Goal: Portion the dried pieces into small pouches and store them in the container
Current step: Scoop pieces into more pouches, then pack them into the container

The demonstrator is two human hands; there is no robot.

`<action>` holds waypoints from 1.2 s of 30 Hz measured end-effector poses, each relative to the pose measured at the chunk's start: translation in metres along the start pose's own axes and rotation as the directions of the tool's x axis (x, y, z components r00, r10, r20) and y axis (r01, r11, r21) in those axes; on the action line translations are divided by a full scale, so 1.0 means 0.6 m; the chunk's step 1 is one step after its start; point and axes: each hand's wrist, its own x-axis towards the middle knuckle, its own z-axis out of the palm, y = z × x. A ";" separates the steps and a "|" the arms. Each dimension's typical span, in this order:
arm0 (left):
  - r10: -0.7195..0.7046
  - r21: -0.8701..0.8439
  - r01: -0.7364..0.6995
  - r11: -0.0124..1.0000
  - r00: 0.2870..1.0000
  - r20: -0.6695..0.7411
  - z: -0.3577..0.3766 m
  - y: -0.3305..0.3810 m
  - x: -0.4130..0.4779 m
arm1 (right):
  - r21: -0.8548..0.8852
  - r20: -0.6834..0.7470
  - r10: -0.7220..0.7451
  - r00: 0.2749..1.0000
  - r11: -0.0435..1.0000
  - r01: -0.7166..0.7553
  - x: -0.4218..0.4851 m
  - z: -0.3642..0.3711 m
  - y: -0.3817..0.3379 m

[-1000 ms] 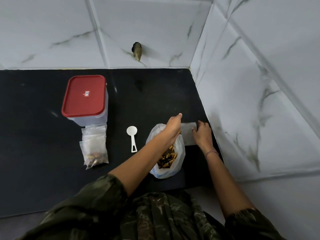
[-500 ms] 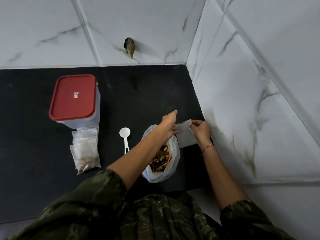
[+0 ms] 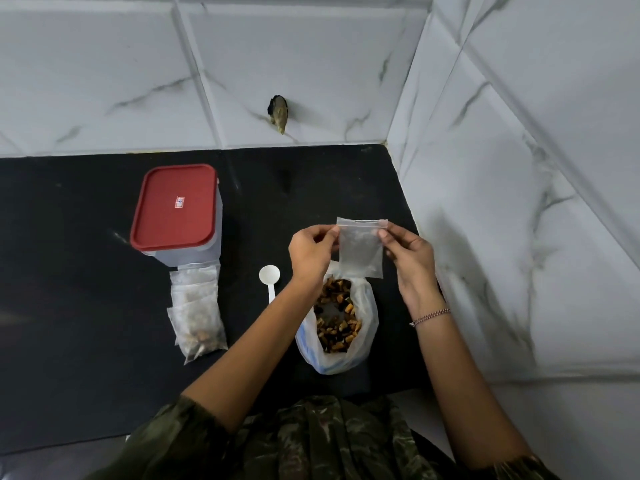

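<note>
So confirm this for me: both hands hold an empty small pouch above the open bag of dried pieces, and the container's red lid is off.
Not quite: the red lid sits closed on the container, as the head view shows. The rest stands: left hand and right hand hold the empty small pouch above the open bag of dried pieces.

Home kitchen — black countertop (image 3: 86, 271), marble-look tiles (image 3: 277, 57)
</note>
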 end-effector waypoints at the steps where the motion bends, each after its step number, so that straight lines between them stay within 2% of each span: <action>1: 0.022 -0.009 -0.022 1.000 1.000 -0.008 -0.009 0.003 -0.006 | -0.005 0.008 -0.021 1.000 1.000 0.021 -0.008 0.009 -0.001; 8: 0.184 0.006 -0.184 0.983 0.980 -0.073 -0.064 0.010 -0.032 | -0.330 0.048 -0.221 0.974 0.917 0.225 -0.061 0.057 0.008; 12: 0.238 -0.033 -0.241 0.970 0.969 -0.063 -0.086 0.001 -0.042 | -0.432 0.154 -0.298 0.942 0.837 0.336 -0.088 0.081 0.018; 19: 0.332 -0.003 -0.333 0.943 0.943 -0.016 -0.109 -0.010 -0.053 | -0.477 0.266 -0.358 0.895 0.758 0.445 -0.129 0.109 0.015; 23: 0.448 -0.025 -0.448 0.894 0.894 0.013 -0.127 -0.013 -0.055 | -0.472 0.391 -0.450 0.803 0.651 0.594 -0.147 0.114 0.014; 27: 0.512 0.085 -0.523 0.848 0.850 0.127 -0.151 -0.034 -0.041 | -0.554 0.438 -0.449 0.779 0.548 0.627 -0.160 0.120 0.015; 31: 0.615 0.143 -0.649 0.747 0.757 0.222 -0.174 -0.054 -0.040 | -0.590 0.499 -0.403 0.767 0.491 0.641 -0.176 0.129 0.010; 33: 0.631 0.159 -0.664 0.731 0.745 0.216 -0.178 -0.062 -0.044 | -0.580 0.575 -0.333 0.747 0.478 0.659 -0.185 0.134 0.009; 36: 0.618 0.116 -0.626 0.771 0.780 0.101 -0.180 -0.069 -0.044 | -0.590 0.631 -0.269 0.728 0.442 0.675 -0.195 0.141 0.010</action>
